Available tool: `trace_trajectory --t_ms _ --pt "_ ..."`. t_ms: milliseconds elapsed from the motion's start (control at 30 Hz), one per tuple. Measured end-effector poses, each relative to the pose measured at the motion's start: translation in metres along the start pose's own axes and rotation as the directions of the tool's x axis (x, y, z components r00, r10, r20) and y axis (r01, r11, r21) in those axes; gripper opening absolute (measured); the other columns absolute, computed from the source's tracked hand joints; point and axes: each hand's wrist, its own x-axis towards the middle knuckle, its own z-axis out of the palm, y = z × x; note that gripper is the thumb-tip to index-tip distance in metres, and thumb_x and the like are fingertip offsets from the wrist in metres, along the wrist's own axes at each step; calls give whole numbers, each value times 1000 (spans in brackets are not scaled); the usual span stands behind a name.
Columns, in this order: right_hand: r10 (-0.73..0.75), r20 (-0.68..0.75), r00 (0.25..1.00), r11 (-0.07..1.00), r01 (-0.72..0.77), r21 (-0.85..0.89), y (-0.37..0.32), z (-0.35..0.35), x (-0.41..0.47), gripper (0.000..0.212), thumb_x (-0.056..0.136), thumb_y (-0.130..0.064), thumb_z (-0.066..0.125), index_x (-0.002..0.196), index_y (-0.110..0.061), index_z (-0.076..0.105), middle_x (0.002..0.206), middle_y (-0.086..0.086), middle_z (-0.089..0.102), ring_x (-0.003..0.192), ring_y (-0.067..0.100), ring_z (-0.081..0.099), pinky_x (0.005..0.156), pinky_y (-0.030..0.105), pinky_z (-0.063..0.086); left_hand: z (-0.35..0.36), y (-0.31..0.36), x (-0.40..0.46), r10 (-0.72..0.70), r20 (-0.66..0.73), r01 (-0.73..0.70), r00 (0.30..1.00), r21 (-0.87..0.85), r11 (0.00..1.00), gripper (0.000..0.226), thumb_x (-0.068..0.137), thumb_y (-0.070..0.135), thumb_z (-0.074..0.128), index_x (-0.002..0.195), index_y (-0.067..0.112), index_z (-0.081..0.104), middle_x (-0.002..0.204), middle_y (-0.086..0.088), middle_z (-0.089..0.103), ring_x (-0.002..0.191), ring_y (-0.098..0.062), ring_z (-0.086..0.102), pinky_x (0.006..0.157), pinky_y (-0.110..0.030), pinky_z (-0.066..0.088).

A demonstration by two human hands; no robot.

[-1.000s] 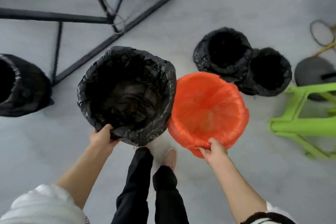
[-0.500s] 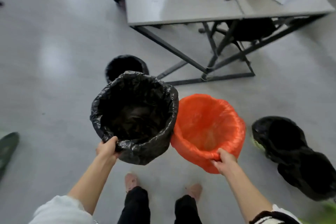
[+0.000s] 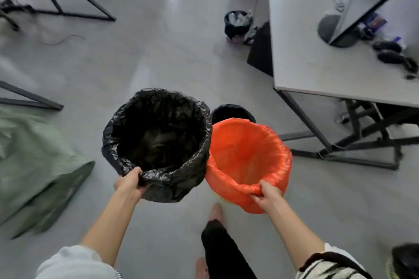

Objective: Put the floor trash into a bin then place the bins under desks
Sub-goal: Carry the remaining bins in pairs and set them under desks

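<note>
Below, the left hand (image 3: 129, 183) gripped the near rim of a black-lined bin (image 3: 158, 142); the right hand (image 3: 267, 193) pinched the rim of an orange-lined bin (image 3: 247, 158), the two touching above grey floor (image 3: 158, 56). A grey tabletop (image 3: 306, 52) stood to the right, another bin (image 3: 238, 24) beside it.

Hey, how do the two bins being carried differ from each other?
The black-lined bin has a dark crinkled liner and hangs from the left hand; the orange-lined bin has a bright liner and hangs from the right hand. The black one looks wider. Both are gripped at the near rim, open-topped, side by side.
</note>
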Motion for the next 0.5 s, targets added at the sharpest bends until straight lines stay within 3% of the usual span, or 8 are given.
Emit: trace_trajectory --t_ms 100,233,333,433,500 --pt "-26 23 999 999 27 -42 -31 75 12 16 89 4 45 101 -5 47 109 16 48 98 27 49 78 50 46 28 50 42 -8 9 8 1000 -33 999 33 85 -7 49 116 5 50 116 -18 56 121 -30 54 91 -48 50" --pt "-47 48 998 997 50 -67 -83 170 34 34 90 4 45 123 2 46 114 19 50 101 30 52 86 52 48 79 114 90 -35 22 35 999 -39 999 14 85 -5 46 87 9 44 79 -9 47 102 -23 51 90 -45 50" --pt "-42 52 998 996 46 -78 -129 241 42 44 91 3 46 134 4 40 132 23 49 120 35 51 93 55 47 123 172 114 -31 16 32 999 -36 999 15 85 -5 46 82 9 42 82 -11 47 99 -24 49 98 -49 47" --pt "-44 54 998 994 49 -97 -180 313 47 44 90 4 48 133 3 40 134 24 47 122 38 50 92 53 49 167 236 137 2 -32 -3 999 -34 999 18 84 -7 49 96 6 45 98 -15 50 97 -28 51 92 -49 50" --pt "-54 52 997 993 59 -101 -211 355 50 44 89 5 48 132 3 41 133 24 48 122 38 50 88 51 50 194 270 153 0 -44 -2 999 -43 999 14 83 -7 49 89 5 45 90 -14 51 97 -29 52 90 -49 51"
